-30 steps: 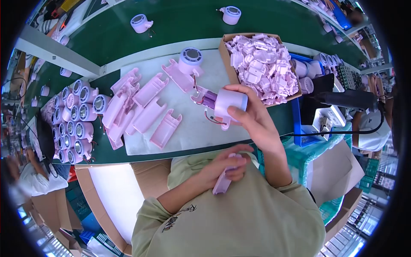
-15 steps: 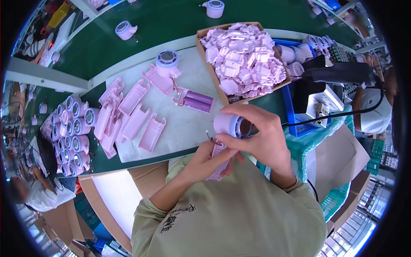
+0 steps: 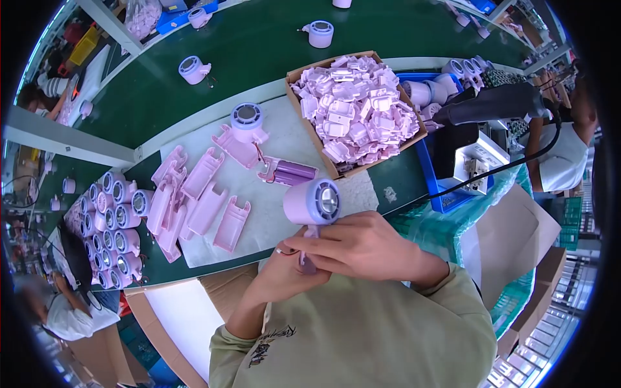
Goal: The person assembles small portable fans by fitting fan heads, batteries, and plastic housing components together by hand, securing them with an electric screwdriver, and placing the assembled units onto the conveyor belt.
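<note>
A pink handheld fan (image 3: 299,202), with a round blue-rimmed head, stands upright over my lap at the table's front edge. My left hand (image 3: 284,275) is closed around its handle from below, and a thin wire sticks out beside the thumb. My right hand (image 3: 359,249) wraps its fingers over the same handle just under the head, so most of the handle is hidden. Beyond the hands, a half shell with purple battery cells (image 3: 294,172) lies on the white mat (image 3: 275,223), beside another fan head (image 3: 248,123) wired to it. Several handle shells (image 3: 202,173) lie to the left.
A cardboard box of small pink parts (image 3: 352,110) sits at the mat's back right. Several fan heads (image 3: 116,216) are stacked at left. Right of the box are a blue tray (image 3: 424,158), a black-handled tool (image 3: 485,107) and its cable. Co-workers sit at both sides.
The fan has moved left, and its head now stands upright above the handle. My right hand has shifted from the head down to the handle, next to my left hand.
</note>
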The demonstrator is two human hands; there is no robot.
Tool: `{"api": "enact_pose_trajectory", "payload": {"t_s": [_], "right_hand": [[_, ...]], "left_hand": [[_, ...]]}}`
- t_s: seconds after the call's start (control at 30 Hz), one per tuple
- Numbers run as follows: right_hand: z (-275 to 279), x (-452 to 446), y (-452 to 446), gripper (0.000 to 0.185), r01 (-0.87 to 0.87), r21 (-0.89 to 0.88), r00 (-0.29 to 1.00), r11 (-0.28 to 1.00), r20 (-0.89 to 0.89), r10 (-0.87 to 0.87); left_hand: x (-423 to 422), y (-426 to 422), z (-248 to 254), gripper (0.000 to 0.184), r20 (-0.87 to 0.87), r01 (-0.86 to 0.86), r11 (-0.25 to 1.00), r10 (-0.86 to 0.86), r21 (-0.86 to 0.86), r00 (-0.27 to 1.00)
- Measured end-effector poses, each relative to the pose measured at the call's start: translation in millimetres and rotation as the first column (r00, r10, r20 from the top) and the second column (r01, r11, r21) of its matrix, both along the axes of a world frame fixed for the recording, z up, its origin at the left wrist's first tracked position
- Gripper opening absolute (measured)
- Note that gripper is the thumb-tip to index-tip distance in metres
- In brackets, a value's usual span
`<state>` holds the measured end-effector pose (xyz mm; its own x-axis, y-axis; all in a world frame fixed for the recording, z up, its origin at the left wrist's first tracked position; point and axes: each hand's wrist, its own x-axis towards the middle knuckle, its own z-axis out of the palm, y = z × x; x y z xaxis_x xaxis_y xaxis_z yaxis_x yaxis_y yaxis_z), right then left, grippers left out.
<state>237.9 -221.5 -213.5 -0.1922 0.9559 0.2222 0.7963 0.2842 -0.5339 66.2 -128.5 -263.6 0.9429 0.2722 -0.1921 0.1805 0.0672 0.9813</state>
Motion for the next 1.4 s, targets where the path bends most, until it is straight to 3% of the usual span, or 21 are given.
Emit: {"api": "enact_pose_trajectory", "payload": {"t_s": [0.03,0.17,0.27,0.3,0.37,0.47,0.53,0.57,0.67,0.8,0.93,1.07,1.1,1.13,1.27,1.3,1.4], "right_hand": [[-6,-2,3,0.037,0.026,0.145,0.998,0.989,-0.061,-0.018],[-18,2,4,0.032,-0.010,0.302,0.996,0.953,-0.077,0.035],[-14,9,4,0.030,-0.048,0.340,0.998,0.939,-0.019,0.058],[-15,13,2,0.029,-0.043,0.338,0.997,0.940,-0.042,0.061],[-8,24,3,0.026,0.027,0.349,0.989,0.937,-0.147,0.026],[6,51,2,0.025,0.290,0.309,0.957,0.906,-0.082,-0.278],[12,67,7,0.024,0.442,0.317,0.868,0.839,0.087,-0.489],[13,70,7,0.024,0.496,0.299,0.839,0.815,0.077,-0.539],[5,85,3,0.021,0.491,0.248,0.824,0.835,0.177,-0.538],[8,89,5,0.014,0.461,0.272,0.850,0.845,0.140,-0.509],[19,92,6,0.017,0.497,0.269,0.865,0.825,-0.079,-0.496],[15,79,11,0.021,0.645,0.031,0.682,0.764,-0.475,-0.556],[15,69,14,0.025,0.588,-0.065,0.543,0.806,-0.707,-0.453],[13,62,11,0.027,0.476,-0.134,0.426,0.869,-0.829,-0.361],[-3,29,11,0.027,0.223,-0.257,0.292,0.940,-0.903,-0.316],[-8,22,12,0.025,0.279,-0.245,0.293,0.929,-0.899,-0.326],[-25,14,11,0.024,0.395,-0.094,0.617,0.914,-0.710,-0.339]], "left_hand": [[0,1,0,0.048,0.042,-0.022,0.999,0.024,-0.036,0.999],[0,5,-3,0.055,0.324,-0.015,0.955,0.115,-0.295,0.939],[12,4,3,0.055,0.145,-0.127,0.641,0.354,-0.757,0.924],[14,5,6,0.055,0.163,-0.157,0.774,0.319,-0.613,0.934],[18,6,0,0.054,0.150,-0.204,0.769,0.363,-0.606,0.920],[27,11,1,0.054,0.208,-0.215,0.787,0.397,-0.579,0.894],[28,14,-4,0.055,0.203,-0.265,0.824,0.410,-0.501,0.889],[29,14,-7,0.056,0.203,-0.265,0.829,0.405,-0.493,0.891],[32,13,-10,0.057,0.190,-0.282,0.828,0.414,-0.485,0.890],[37,6,-8,0.057,0.154,-0.301,0.805,0.430,-0.511,0.890],[39,6,-6,0.056,0.159,-0.277,0.798,0.417,-0.535,0.895],[49,2,1,0.057,0.185,-0.270,0.783,0.436,-0.560,0.881],[53,1,4,0.057,0.199,-0.266,0.779,0.444,-0.568,0.873],[54,0,5,0.057,0.211,-0.265,0.773,0.454,-0.576,0.866],[49,1,-2,0.056,0.174,-0.278,0.834,0.399,-0.476,0.900],[46,2,-8,0.055,0.160,-0.284,0.858,0.381,-0.428,0.911],[44,0,-11,0.048,0.177,-0.274,0.858,0.380,-0.433,0.908]]}}
